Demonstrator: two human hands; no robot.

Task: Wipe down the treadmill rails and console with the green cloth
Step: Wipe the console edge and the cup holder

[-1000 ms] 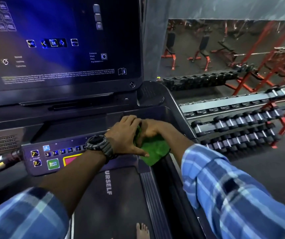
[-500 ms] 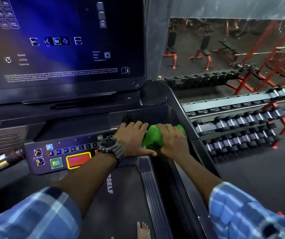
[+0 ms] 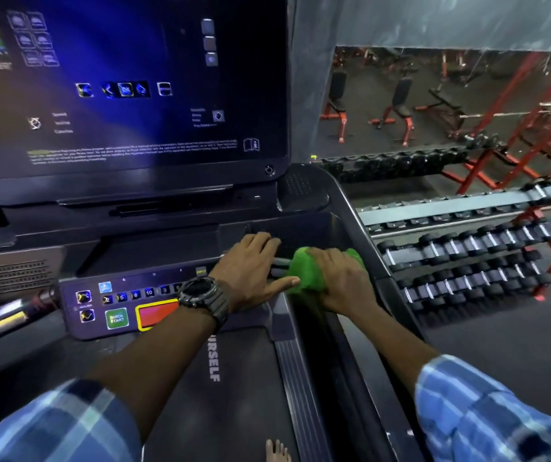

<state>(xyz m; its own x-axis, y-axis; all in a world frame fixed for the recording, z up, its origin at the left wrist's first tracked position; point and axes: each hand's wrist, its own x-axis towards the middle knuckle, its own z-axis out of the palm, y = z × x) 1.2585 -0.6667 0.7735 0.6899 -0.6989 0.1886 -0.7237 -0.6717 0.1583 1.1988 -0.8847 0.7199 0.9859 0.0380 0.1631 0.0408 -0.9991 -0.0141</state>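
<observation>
The green cloth [image 3: 304, 273] is bunched over the front end of the treadmill's right rail [image 3: 367, 355], beside the console tray. My right hand [image 3: 340, 281] lies on top of it with its fingers curled over the cloth. My left hand [image 3: 250, 268], a black watch on its wrist, rests flat on the right edge of the console [image 3: 127, 228], fingers straight and thumb tip touching the cloth. Above them stands the big lit screen [image 3: 117, 88], with the button panel [image 3: 117, 305] below it.
The black running belt [image 3: 180, 395] stretches below the console, with a bare foot at the bottom edge. A chrome handlebar [image 3: 0, 318] juts out at the left. Beyond the right rail stand dumbbell racks [image 3: 460, 255], red frames and benches.
Both hands and the cloth moved forward from the rail's edge to the console tray corner. The cloth went from hanging flat to bunched under my right hand. The view shifted slightly.
</observation>
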